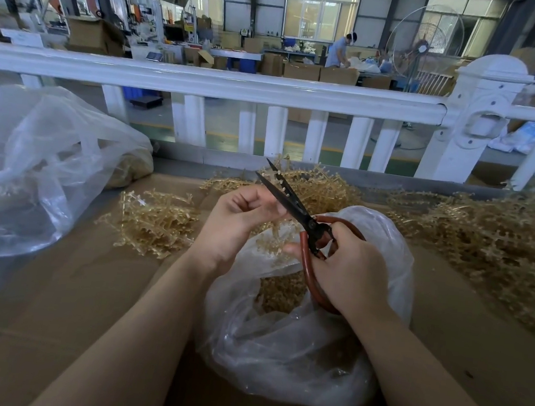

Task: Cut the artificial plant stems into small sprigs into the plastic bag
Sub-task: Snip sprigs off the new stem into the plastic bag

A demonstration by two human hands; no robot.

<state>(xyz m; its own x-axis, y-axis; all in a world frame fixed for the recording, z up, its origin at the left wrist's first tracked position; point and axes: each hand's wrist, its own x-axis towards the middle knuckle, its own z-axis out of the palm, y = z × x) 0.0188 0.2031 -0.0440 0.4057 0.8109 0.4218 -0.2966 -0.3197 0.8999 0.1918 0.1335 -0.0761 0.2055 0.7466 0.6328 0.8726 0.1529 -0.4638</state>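
Observation:
My right hand grips the red handles of black-bladed scissors, whose blades stand apart and point up and away. My left hand pinches a tan artificial plant stem just left of the blades, over the mouth of a clear plastic bag. Cut tan sprigs lie inside that bag. Both hands hover above the cardboard-covered table.
Loose tan stems lie in a small pile at left, a heap at right and another behind the scissors. A big clear bag sits at far left. A white railing runs behind the table.

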